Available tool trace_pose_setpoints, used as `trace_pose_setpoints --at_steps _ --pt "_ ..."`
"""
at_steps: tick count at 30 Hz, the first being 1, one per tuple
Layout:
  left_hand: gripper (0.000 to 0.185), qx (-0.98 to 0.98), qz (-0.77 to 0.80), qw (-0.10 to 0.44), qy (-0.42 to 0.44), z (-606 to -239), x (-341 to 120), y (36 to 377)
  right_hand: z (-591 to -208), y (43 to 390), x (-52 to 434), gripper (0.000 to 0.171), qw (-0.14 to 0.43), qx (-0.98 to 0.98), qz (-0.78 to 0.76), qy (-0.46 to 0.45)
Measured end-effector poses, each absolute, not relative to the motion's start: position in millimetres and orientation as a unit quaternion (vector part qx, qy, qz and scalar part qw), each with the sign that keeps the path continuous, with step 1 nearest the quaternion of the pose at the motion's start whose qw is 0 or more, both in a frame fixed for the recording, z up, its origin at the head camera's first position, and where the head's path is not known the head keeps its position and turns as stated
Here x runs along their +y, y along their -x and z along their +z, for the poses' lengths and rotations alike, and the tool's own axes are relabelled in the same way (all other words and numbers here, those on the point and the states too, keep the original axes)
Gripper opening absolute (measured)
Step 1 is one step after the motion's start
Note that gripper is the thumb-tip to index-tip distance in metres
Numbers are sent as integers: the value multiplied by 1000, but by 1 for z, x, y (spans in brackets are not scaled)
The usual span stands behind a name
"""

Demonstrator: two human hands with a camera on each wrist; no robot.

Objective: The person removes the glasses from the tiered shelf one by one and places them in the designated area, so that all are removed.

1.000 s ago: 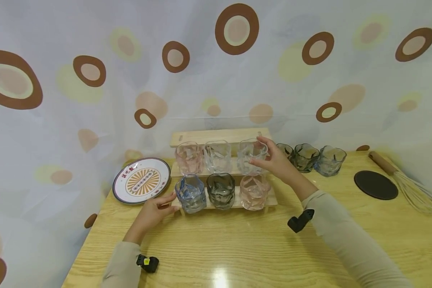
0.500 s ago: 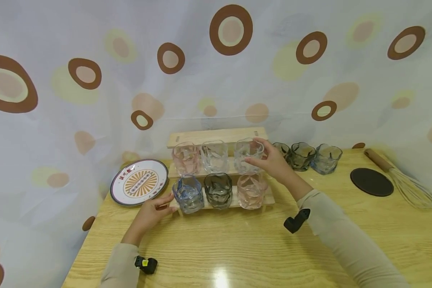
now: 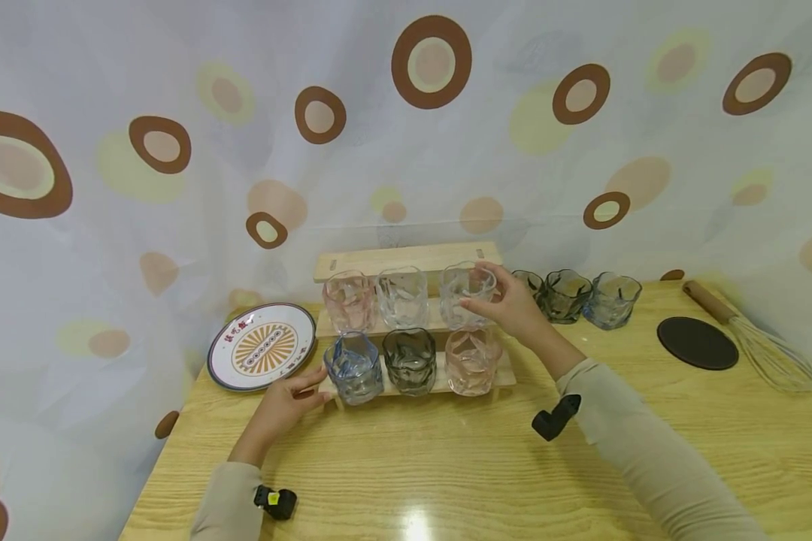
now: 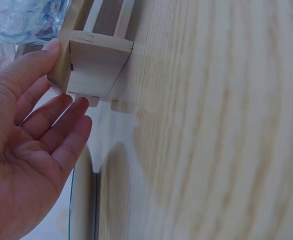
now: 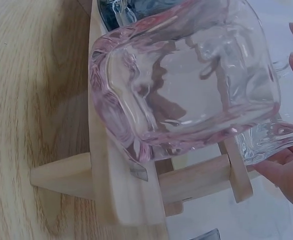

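Note:
A stepped wooden rack bears two rows of wavy-sided glasses. My right hand grips the clear glass at the right end of the back row, thumb at its front and fingers at the rim. Beside it stand another clear glass and a pink one. The front row has a blue glass, a smoky grey glass and a pink glass. My left hand holds the left end of the lower shelf; its thumb lies along the board's edge, next to the blue glass.
A patterned plate lies left of the rack. To the right are several glasses, among them a dark grey one and a bluish one. A black round mat and a whisk lie farther right. A patterned cloth hangs behind.
The head view has shifted slightly. Both hands keep their places, the right on the clear glass and the left at the rack's end.

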State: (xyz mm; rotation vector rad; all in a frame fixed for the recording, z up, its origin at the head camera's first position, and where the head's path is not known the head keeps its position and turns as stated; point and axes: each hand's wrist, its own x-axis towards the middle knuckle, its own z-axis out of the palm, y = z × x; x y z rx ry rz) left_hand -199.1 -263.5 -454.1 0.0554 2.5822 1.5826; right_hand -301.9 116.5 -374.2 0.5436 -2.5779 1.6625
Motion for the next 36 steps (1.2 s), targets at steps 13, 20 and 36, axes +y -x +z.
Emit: trace_pose_setpoints --at_steps 13,20,36 --pt "54 849 525 54 -24 -455 -263 199 -357 293 159 75 34 -828 531 -173" --pt "55 852 520 55 -21 -457 -265 198 -360 289 190 71 75 -843 510 -154" --pt "54 851 521 57 -25 -455 -262 199 -419 290 224 74 43 -843 528 -92"
